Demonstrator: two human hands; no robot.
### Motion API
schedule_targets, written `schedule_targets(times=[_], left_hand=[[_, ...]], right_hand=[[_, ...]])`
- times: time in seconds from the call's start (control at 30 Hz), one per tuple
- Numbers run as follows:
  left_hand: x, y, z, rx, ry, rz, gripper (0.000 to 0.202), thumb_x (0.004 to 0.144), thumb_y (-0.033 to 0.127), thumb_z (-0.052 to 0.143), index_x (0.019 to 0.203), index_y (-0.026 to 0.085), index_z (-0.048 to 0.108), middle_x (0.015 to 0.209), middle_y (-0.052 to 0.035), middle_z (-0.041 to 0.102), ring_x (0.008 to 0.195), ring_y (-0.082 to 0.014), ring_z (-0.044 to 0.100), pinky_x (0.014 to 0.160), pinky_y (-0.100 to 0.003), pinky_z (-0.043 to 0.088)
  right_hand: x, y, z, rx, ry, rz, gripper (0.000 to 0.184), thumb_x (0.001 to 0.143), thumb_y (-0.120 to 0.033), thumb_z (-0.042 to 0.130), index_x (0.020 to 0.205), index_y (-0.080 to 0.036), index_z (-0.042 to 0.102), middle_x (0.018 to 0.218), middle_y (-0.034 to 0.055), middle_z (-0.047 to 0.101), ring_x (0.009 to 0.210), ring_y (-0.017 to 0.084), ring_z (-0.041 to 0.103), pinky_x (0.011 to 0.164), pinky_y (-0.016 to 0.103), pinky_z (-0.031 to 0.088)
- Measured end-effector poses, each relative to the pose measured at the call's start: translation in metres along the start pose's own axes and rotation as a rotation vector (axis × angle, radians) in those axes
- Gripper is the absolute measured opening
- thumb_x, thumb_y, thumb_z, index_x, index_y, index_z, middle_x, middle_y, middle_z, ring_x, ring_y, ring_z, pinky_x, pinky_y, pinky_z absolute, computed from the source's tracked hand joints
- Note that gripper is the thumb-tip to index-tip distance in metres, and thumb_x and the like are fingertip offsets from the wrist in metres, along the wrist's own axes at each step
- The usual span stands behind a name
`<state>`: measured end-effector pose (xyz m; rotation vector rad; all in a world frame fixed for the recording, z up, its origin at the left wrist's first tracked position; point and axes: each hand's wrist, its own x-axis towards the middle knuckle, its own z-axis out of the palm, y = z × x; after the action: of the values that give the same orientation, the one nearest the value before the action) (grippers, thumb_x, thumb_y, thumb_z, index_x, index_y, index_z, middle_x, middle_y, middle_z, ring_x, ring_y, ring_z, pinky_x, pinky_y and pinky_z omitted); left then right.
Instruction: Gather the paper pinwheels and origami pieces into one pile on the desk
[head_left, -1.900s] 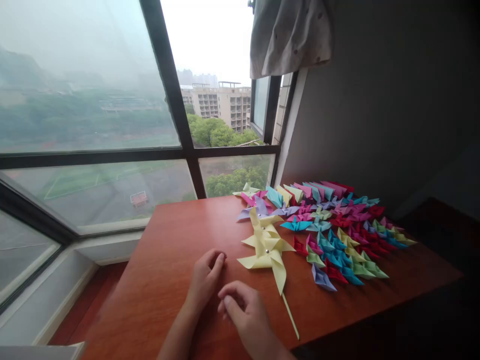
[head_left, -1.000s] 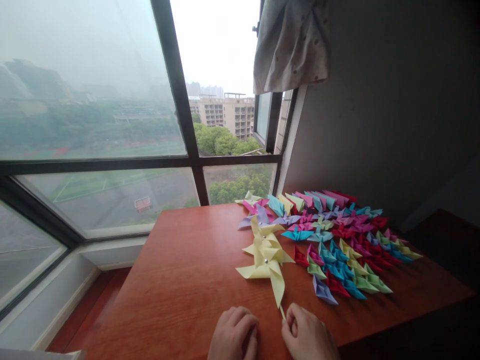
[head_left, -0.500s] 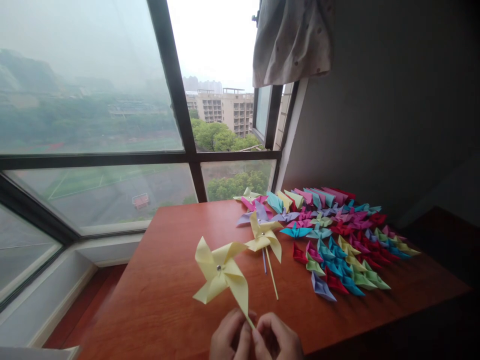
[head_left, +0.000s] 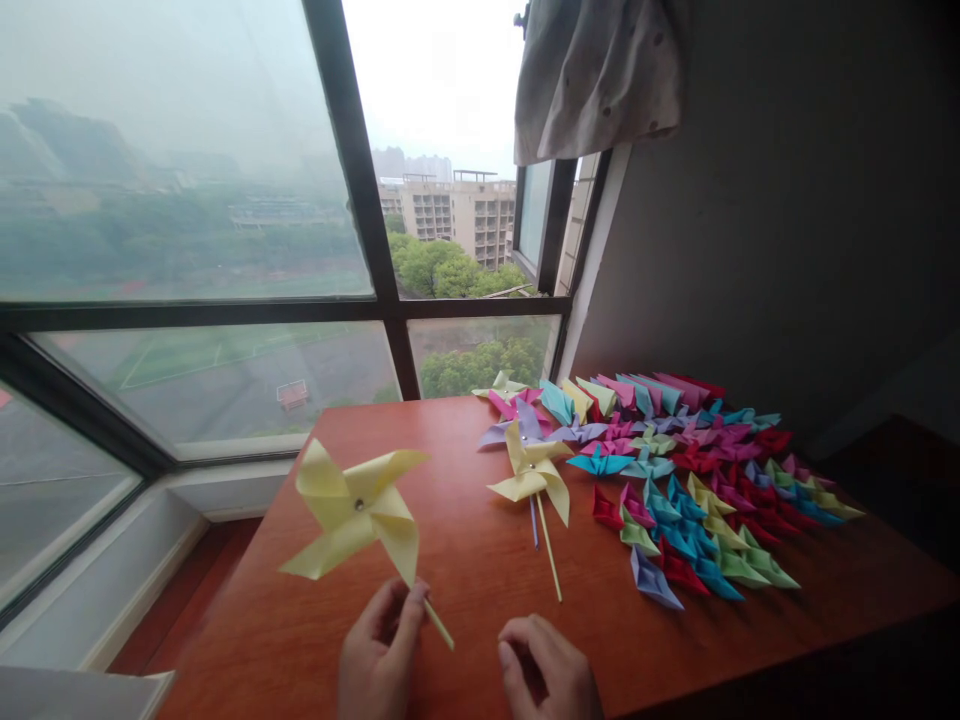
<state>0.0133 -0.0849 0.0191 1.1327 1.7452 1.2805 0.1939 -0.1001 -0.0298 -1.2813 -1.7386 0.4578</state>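
Note:
A pale yellow paper pinwheel (head_left: 360, 505) with a silvery pin at its centre is held up over the table by my left hand (head_left: 381, 645). My left thumb and fingers pinch its thin yellow stick, whose lower end sticks out to the right. My right hand (head_left: 547, 665) hovers near the table's front, apart from the pinwheel, its fingers curled in with nothing seen in them. Beyond it lies a second pale yellow pinwheel (head_left: 531, 468), its stick pointing toward me. Purple, pink and light green pinwheels lie partly hidden behind that one.
Rows of folded paper boats and other colourful origami (head_left: 682, 510) cover the right side of the reddish-brown wooden table (head_left: 285, 640). Windows (head_left: 187, 200) stand behind and to the left, one pane open. A spotted curtain (head_left: 600, 80) hangs at the upper right beside a grey wall.
The held pinwheel has moved left and slightly up with my left hand. My right hand has let go of its stick and is now apart from it. The view has shifted slightly.

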Motion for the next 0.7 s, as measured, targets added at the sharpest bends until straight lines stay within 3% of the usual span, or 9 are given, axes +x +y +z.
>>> schedule_targets(times=[0.2, 0.37, 0.5, 0.7], left_hand=[[0.082, 0.014, -0.048, 0.366, 0.015, 0.093, 0.041, 0.076, 0.058, 0.051, 0.066, 0.02, 0.063, 0.061, -0.001, 0.064, 0.06, -0.0194, 0.058, 0.055, -0.025, 0.043], [0.137, 0.007, -0.061, 0.657, -0.035, 0.089, 0.034, 0.081, 0.043, 0.041, 0.065, 0.021, 0.062, 0.064, -0.0015, 0.068, 0.064, -0.0201, 0.062, 0.059, -0.025, 0.042], [0.159, 0.001, -0.063, 0.745, -0.017, 0.059, 0.034, 0.082, 0.041, 0.041, 0.068, 0.021, 0.064, 0.069, -0.0032, 0.071, 0.07, -0.0227, 0.065, 0.058, -0.025, 0.04], [0.17, 0.002, -0.073, 0.854, 0.03, 0.025, 0.036, 0.085, 0.042, 0.042, 0.078, 0.02, 0.07, 0.08, -0.0079, 0.075, 0.079, -0.0273, 0.068, 0.058, -0.027, 0.039]], right_hand=[[0.037, 0.027, -0.031, -0.245, -0.017, 0.133, 0.024, 0.097, -0.03, 0.041, 0.087, -0.021, 0.062, 0.078, 0.0032, 0.066, 0.066, 0.014, 0.064, 0.063, 0.023, 0.044], [0.058, 0.036, -0.031, -0.547, -0.031, 0.244, 0.012, 0.094, -0.028, 0.05, 0.098, -0.021, 0.059, 0.089, 0.0035, 0.066, 0.073, 0.016, 0.066, 0.055, 0.025, 0.035], [0.063, 0.035, -0.026, -0.697, -0.11, 0.269, 0.005, 0.091, -0.023, 0.054, 0.088, -0.022, 0.057, 0.081, 0.0014, 0.065, 0.069, 0.016, 0.065, 0.052, 0.026, 0.026], [0.066, 0.035, -0.025, -0.744, -0.129, 0.298, 0.014, 0.088, -0.019, 0.051, 0.075, -0.021, 0.055, 0.072, 0.0011, 0.065, 0.06, 0.014, 0.061, 0.051, 0.029, 0.018]])
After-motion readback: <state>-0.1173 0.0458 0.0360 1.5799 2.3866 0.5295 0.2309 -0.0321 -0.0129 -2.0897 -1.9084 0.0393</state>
